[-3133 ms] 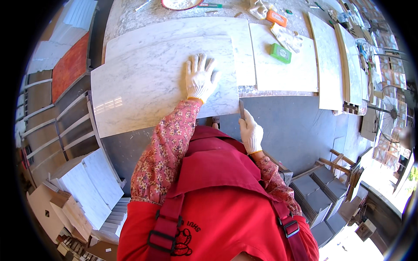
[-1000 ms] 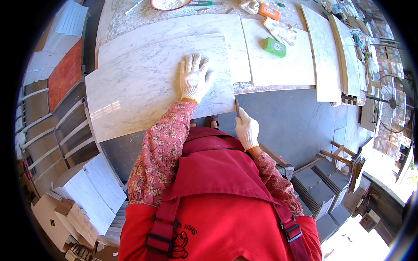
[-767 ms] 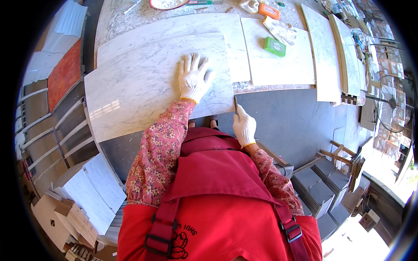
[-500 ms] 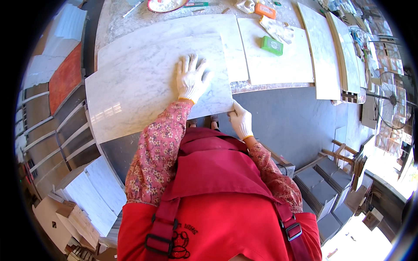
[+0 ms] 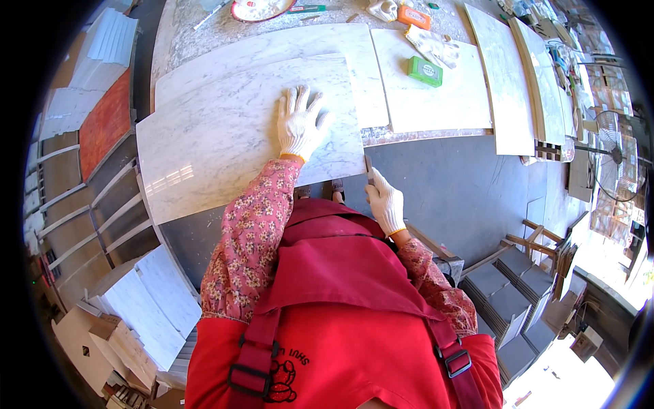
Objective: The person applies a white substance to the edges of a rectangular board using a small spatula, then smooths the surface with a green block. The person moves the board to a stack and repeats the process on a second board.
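Note:
A white marble-patterned slab (image 5: 218,129) with grey veins lies at a slant before me, its near edge jutting out past the worktable. My left hand (image 5: 300,126), in a white knit glove, rests flat on its polished top with the fingers spread. By the slab's right near corner, my gloved right hand (image 5: 386,204) is closed round a narrow, flat grey tool (image 5: 369,167). The tool points up along the slab's right edge; its exact kind is too small to tell. Under and behind this slab lies another white slab (image 5: 300,42).
More white slabs (image 5: 436,109) lie on the right of the table, bearing a green block (image 5: 425,71), an orange block (image 5: 414,17) and a spare glove (image 5: 436,48). A red-rimmed dish (image 5: 262,8) sits at the back. Stacked tiles (image 5: 146,300) stand lower left; a fan (image 5: 613,155) stands far right.
My right hand has drawn slightly toward me and right from the slab's corner, and the grey tool now shows beyond the fingers. The left hand stays flat on the slab.

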A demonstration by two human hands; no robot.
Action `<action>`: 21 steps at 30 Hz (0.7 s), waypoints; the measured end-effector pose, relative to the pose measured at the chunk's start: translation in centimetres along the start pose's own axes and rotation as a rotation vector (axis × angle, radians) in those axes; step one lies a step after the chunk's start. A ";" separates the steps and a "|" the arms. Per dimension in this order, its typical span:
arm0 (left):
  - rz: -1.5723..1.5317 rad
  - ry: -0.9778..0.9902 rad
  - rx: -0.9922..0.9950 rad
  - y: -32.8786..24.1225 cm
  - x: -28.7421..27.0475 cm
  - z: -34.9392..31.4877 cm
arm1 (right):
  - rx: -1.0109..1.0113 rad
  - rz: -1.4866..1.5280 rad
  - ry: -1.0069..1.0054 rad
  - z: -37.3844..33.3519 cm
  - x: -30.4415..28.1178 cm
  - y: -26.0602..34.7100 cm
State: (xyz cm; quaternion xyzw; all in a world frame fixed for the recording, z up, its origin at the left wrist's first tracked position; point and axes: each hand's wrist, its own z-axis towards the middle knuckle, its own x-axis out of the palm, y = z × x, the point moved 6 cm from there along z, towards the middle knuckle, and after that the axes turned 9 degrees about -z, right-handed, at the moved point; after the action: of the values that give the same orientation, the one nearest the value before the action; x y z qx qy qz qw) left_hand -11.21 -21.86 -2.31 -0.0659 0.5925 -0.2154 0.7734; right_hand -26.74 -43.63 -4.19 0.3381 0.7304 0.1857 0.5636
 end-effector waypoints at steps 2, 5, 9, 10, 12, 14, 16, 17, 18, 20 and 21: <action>-0.003 -0.005 -0.001 0.1 0.0 0.0 | -0.023 -0.011 -0.006 -0.2 -0.1 -0.1; -0.024 -0.026 0.015 -0.3 -0.5 0.0 | -0.050 -0.001 -0.024 -0.3 -0.4 0.1; -0.023 -0.025 0.007 -0.2 -0.4 0.1 | -0.044 -0.037 -0.005 -0.7 -0.7 0.2; -0.030 -0.024 0.004 -0.2 -0.4 0.0 | -0.041 -0.064 0.002 -0.7 -0.7 0.1; -0.031 -0.021 0.003 -0.1 -0.3 0.0 | -0.060 -0.062 -0.016 -0.5 -0.6 0.1; -0.018 -0.013 0.006 -0.1 -0.2 0.1 | -0.061 -0.077 -0.028 -0.4 -0.3 -0.1; -0.010 0.021 -0.017 -0.1 -0.2 0.2 | -0.043 -0.109 -0.033 -0.4 0.0 -0.1; -0.005 0.038 -0.029 -0.1 -0.2 0.2 | -0.045 -0.116 -0.045 -0.4 0.2 0.0; -0.004 0.039 -0.031 0.0 -0.1 0.2 | -0.047 -0.125 -0.058 -0.3 0.1 0.4; 0.000 0.040 -0.035 0.0 -0.1 0.1 | -0.059 -0.166 -0.075 -0.1 0.3 1.2; 0.003 0.049 -0.037 0.0 -0.1 0.2 | -0.066 -0.200 -0.082 0.4 0.5 1.6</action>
State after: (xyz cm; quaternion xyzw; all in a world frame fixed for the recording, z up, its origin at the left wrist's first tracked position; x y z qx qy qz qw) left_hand -11.01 -21.84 -2.15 -0.0742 0.6153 -0.2048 0.7576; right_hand -25.95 -42.22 -3.64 0.2521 0.7302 0.1386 0.6196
